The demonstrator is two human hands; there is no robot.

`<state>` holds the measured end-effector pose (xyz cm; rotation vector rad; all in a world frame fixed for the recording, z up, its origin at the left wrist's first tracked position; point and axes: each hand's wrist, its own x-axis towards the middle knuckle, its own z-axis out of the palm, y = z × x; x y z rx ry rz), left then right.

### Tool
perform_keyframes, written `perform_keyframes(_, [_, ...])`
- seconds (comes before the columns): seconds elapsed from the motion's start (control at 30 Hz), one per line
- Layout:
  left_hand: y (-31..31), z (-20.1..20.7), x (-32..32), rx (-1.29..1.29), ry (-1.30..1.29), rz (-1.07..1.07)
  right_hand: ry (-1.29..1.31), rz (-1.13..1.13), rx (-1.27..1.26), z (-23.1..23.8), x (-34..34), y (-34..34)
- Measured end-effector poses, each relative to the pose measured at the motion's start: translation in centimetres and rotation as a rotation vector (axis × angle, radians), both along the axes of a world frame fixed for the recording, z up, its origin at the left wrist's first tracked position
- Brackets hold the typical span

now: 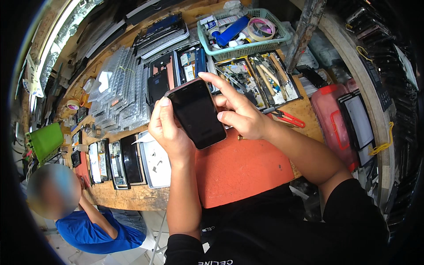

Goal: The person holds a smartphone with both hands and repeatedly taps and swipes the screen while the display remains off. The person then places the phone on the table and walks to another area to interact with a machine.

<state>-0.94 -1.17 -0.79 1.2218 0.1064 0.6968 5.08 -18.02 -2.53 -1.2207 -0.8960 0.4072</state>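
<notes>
A black smartphone (197, 115) with a dark screen is held up over an orange-red work mat (247, 174). My left hand (170, 130) grips its left side, the thumb lying along the upper left edge. At the phone's right, my right hand (243, 112) has its index finger stretched to the top edge and its thumb by the right side; the other fingers are partly curled and partly hidden behind the phone. Red-handled pliers (289, 118) lie just beyond my right wrist.
Behind the phone stand a tray of hand tools (271, 77) and a green basket (243, 52) of supplies. Stacked clear plastic trays (117, 95) fill the back left. Opened phones (117, 163) and a white tray (155, 165) lie left. A person in blue (95, 232) sits at the lower left.
</notes>
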Motion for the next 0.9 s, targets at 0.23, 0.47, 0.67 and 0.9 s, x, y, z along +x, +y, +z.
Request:
perform_keyframes(0.23, [0.3, -0.4, 0.2, 0.024, 0.008, 0.017, -0.005, -0.062, -0.007, 0.0, -0.5, 0.4])
perform_keyframes(0.47, [0.1, -0.3, -0.1, 0.026, -0.023, -0.024, -0.034, -0.064, -0.068, 0.2, -0.5, 0.0])
perform_keyframes(0.67, [0.3, -0.2, 0.1, 0.047, 0.019, 0.017, -0.016, -0.042, -0.045, 0.4, -0.5, -0.1])
perform_keyframes(0.9, [0.2, 0.0, 0.0, 0.013, 0.015, 0.017, 0.051, -0.026, -0.038, 0.9, -0.6, -0.1])
